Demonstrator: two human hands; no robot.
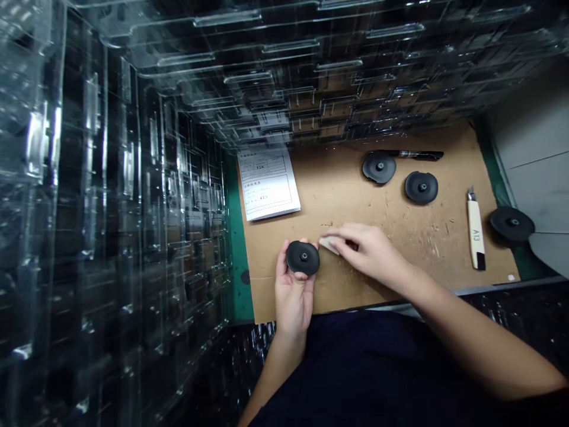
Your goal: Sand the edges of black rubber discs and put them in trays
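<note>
A black rounded plastic part (303, 257) with a small raised hub in its middle rests in my left hand (295, 284), whose fingers and thumb grip it by the rim. Just to the right, my right hand (362, 249) pinches a small flat whitish piece (329, 244) between thumb and fingers. This piece is close to the edge of the black part; whether they touch I cannot tell. Both hands are above a brown cardboard sheet (355, 201).
Stacked clear plastic trays (146, 196) wall in the left and back. A printed paper (269, 184) lies at the back left. Further right are a black marker (418, 155), similar black parts (421, 187) and a utility knife (475, 231). Another black part (511, 225) sits at the right edge.
</note>
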